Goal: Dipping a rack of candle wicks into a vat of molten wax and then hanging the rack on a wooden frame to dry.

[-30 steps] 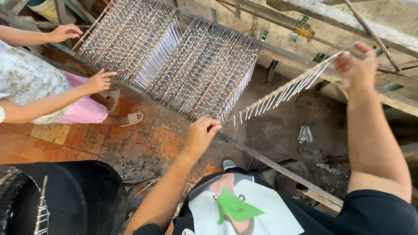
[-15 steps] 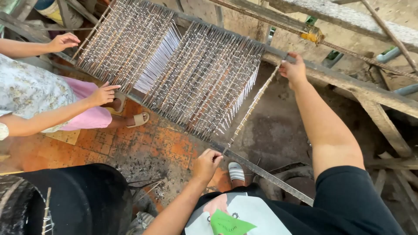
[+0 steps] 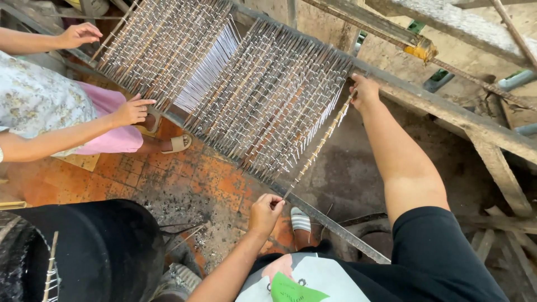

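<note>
A: Starting at the left, whose hands are those by the first rack?

B: A co-worker's hand (image 3: 132, 110) and another above it, both open over the left rack of sticks (image 3: 168, 45). They are not the wearer's.

A: And the wearer's own?

B: The left hand (image 3: 266, 211) is low, near the body, fingers pinched shut on the near end of a thin stick (image 3: 319, 146). The stick bears a row of short white pieces along it.

A: Which way does it run?

B: Its long axis slants up and to the right, lying just beside the right edge of the middle rack (image 3: 274, 95). The right hand (image 3: 364, 89) is closed on the far end, up by the wooden beam (image 3: 447, 112).

A: Which hand is nearer the rack?

B: The right, almost touching its top corner; the left sits past the lower rail (image 3: 330, 223).
</note>
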